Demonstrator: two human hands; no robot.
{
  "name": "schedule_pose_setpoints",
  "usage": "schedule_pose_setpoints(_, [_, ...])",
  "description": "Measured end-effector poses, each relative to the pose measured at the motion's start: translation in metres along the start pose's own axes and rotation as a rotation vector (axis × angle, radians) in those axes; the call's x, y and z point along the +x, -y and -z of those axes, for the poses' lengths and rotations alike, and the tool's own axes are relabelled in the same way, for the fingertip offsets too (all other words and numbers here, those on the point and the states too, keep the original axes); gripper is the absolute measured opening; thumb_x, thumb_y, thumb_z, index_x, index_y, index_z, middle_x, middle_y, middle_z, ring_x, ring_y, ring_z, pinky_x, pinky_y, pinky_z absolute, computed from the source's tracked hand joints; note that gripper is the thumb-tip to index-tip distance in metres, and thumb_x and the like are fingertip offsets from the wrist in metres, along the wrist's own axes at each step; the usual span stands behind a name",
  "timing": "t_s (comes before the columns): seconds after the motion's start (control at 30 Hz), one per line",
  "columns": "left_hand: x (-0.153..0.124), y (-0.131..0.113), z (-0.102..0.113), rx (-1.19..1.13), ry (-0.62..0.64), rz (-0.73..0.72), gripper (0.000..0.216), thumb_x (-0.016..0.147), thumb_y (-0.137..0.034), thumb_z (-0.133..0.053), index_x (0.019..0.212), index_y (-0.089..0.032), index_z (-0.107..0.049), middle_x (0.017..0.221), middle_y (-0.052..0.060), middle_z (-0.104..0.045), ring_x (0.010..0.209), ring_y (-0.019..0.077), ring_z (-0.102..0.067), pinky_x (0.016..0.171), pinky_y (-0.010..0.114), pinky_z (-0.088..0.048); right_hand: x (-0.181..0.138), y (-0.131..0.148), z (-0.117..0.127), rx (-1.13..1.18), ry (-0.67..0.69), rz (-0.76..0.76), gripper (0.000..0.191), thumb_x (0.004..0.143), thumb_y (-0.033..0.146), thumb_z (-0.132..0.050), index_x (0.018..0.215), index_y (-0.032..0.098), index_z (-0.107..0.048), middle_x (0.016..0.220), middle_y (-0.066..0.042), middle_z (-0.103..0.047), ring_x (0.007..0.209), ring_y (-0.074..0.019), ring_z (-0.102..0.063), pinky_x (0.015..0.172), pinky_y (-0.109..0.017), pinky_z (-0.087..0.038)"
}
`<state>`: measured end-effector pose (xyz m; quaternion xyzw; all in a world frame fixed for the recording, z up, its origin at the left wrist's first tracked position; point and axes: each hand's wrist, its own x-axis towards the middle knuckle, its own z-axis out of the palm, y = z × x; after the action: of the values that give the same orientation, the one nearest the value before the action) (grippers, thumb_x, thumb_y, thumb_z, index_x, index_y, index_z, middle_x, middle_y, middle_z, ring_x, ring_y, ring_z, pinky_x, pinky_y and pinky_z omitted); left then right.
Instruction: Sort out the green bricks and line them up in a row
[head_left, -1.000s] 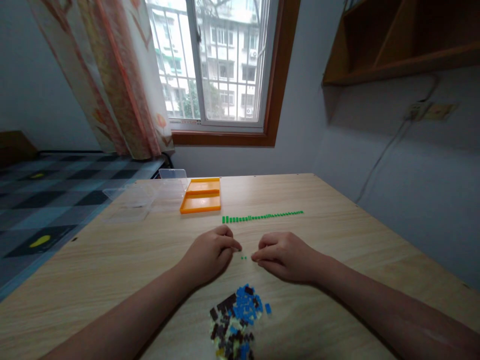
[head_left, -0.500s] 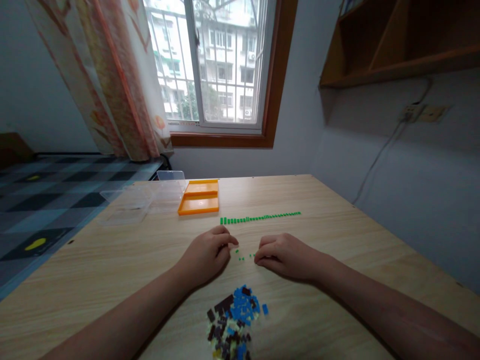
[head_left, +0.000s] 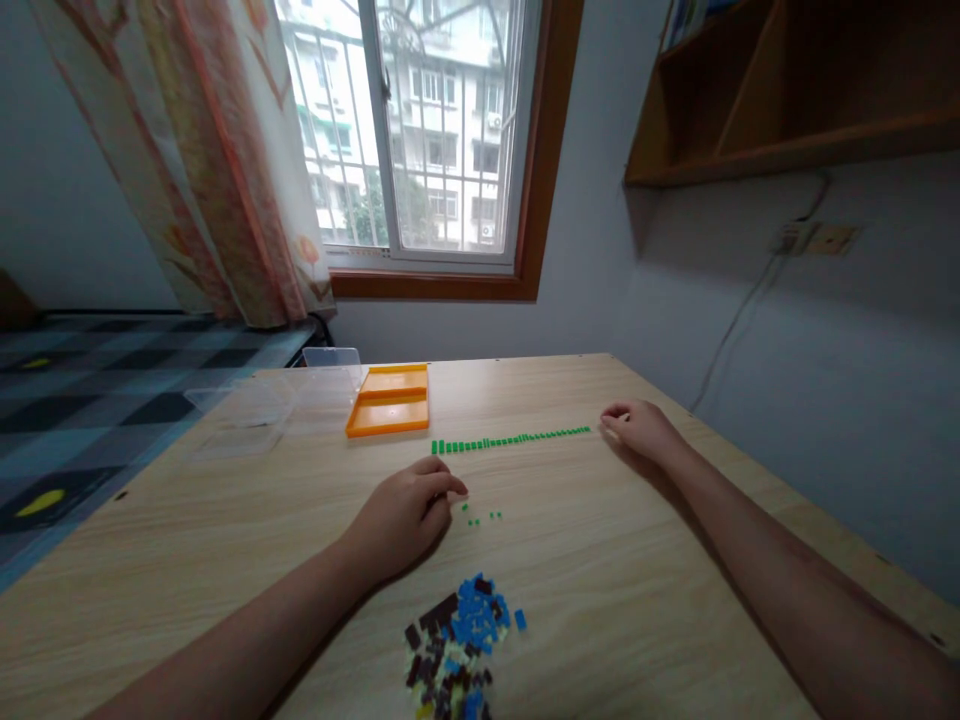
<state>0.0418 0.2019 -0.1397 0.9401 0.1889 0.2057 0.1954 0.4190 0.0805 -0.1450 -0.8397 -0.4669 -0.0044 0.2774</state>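
Observation:
My left hand (head_left: 405,512) rests on the table with the index finger stretched out and apart from the thumb. Close to its fingertip lie several loose tiny green bricks (head_left: 465,507). A long row of small green bricks (head_left: 491,442) runs across the table beyond that hand, larger pieces at its left end. My right hand (head_left: 645,430) is just past the right end of the row, thumb and fingertips pinched together. Whatever sits between those fingertips is too small to make out. Nearer me is a mixed pile of blue, dark brown, pale and yellow bricks (head_left: 480,615).
An orange two-part tray (head_left: 388,432) stands at the back left, beside clear plastic boxes (head_left: 247,440). Beyond the wooden table (head_left: 637,600) are a window (head_left: 450,130) and a wall. A bed (head_left: 150,370) is at the left, a wooden shelf (head_left: 750,150) at upper right.
My right hand has moved from the loose green bricks, away and right, to the far end of the row. My left hand stays by the loose bricks. The view has shifted slightly.

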Motion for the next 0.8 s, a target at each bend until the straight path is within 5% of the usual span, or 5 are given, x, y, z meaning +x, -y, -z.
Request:
schedule_pose_setpoints(0.17, [-0.002, 0.0, 0.0, 0.0, -0.001, -0.018, 0.032, 0.083, -0.006, -0.048, 0.093, -0.022, -0.073, 0.097, 0.003, -0.066, 0.088, 0.0181, -0.064, 0.081, 0.031, -0.05, 0.009, -0.025, -0.01, -0.055, 0.02, -0.107, 0.017, 0.077, 0.024, -0.065, 0.083, 0.019, -0.081, 0.084, -0.008, -0.077, 0.081, -0.0214, -0.069, 0.068, -0.026, -0.044])
schedule_pose_setpoints(0.33, [-0.002, 0.001, -0.001, -0.002, -0.009, -0.024, 0.031, 0.083, -0.007, -0.048, 0.093, -0.022, -0.073, 0.098, 0.003, -0.066, 0.088, 0.0176, -0.064, 0.082, 0.031, -0.05, 0.011, -0.03, -0.01, -0.039, 0.072, -0.104, 0.024, 0.082, 0.035, -0.065, 0.089, 0.019, -0.082, 0.087, -0.008, -0.078, 0.083, -0.0221, -0.07, 0.067, -0.026, -0.044])
schedule_pose_setpoints(0.8, [-0.002, 0.003, -0.001, -0.014, 0.002, -0.022, 0.03, 0.083, -0.008, -0.047, 0.092, -0.022, -0.073, 0.096, 0.003, -0.065, 0.085, 0.0168, -0.063, 0.079, 0.03, -0.048, 0.008, -0.024, -0.006, 0.001, 0.167, -0.032, 0.02, 0.078, 0.029, -0.068, 0.089, 0.02, -0.082, 0.086, -0.006, -0.078, 0.082, -0.0211, -0.071, 0.072, -0.026, -0.048])
